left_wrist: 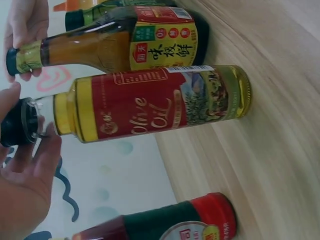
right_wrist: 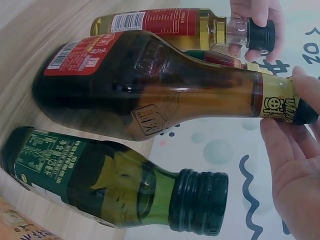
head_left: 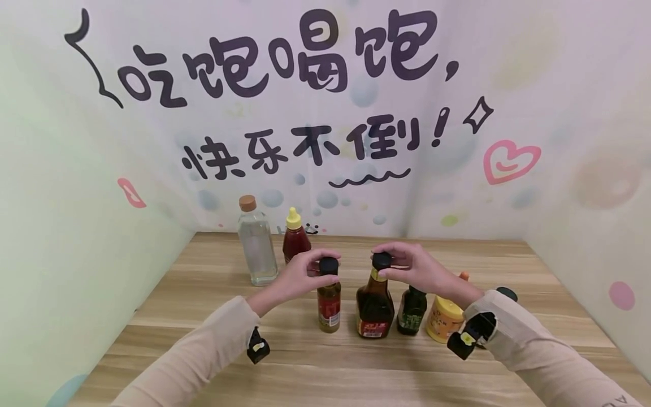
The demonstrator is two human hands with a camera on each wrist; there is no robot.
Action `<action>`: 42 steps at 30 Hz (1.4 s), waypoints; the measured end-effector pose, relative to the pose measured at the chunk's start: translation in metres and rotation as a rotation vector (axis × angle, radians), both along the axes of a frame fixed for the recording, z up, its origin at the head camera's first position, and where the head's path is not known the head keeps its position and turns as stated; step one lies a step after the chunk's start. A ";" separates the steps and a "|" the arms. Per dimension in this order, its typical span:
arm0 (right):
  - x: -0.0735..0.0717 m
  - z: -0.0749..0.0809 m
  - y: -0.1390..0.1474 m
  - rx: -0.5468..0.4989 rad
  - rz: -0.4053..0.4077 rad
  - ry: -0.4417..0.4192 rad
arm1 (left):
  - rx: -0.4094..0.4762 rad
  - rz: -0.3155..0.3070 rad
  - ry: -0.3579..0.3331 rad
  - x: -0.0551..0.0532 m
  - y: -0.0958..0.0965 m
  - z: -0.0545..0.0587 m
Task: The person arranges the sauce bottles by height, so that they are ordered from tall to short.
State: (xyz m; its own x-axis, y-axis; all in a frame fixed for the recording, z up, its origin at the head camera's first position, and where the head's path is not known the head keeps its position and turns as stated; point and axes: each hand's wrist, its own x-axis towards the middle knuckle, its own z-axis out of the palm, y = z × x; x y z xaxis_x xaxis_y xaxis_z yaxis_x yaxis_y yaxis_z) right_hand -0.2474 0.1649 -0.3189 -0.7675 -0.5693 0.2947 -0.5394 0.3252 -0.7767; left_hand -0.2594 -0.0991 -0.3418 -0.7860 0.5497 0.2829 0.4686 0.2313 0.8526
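My left hand [head_left: 301, 272] holds an olive oil bottle [head_left: 329, 305] at its black cap and neck, fingers behind and thumb in front. The red label of that bottle [left_wrist: 145, 107] faces the left wrist camera. Just to the right, my right hand [head_left: 419, 270] holds a dark brown soy sauce bottle [head_left: 375, 302] by its black cap and yellow-wrapped neck. Both bottles stand upright, side by side with a small gap. Beside the soy sauce is a shorter green glass bottle [right_wrist: 115, 180] with a dark ridged cap.
A clear bottle [head_left: 258, 246] with a brown cap and a red sauce bottle [head_left: 296, 242] with a yellow nozzle stand behind my left hand. Under my right forearm are a yellow container [head_left: 443, 320] and a dark-capped item [head_left: 507, 293], mostly hidden. A printed curtain [head_left: 325, 169] backs the wooden table [head_left: 305, 379].
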 end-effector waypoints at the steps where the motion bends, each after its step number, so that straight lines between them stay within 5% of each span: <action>1: 0.000 0.000 0.000 0.004 -0.003 -0.002 | 0.009 -0.002 -0.006 0.000 0.000 -0.001; 14: 0.000 0.009 0.000 0.063 -0.001 -0.038 | 0.070 -0.031 -0.038 0.009 0.002 0.013; 42: 0.005 0.016 -0.009 0.048 -0.060 -0.109 | 0.169 0.013 -0.130 0.008 0.002 0.001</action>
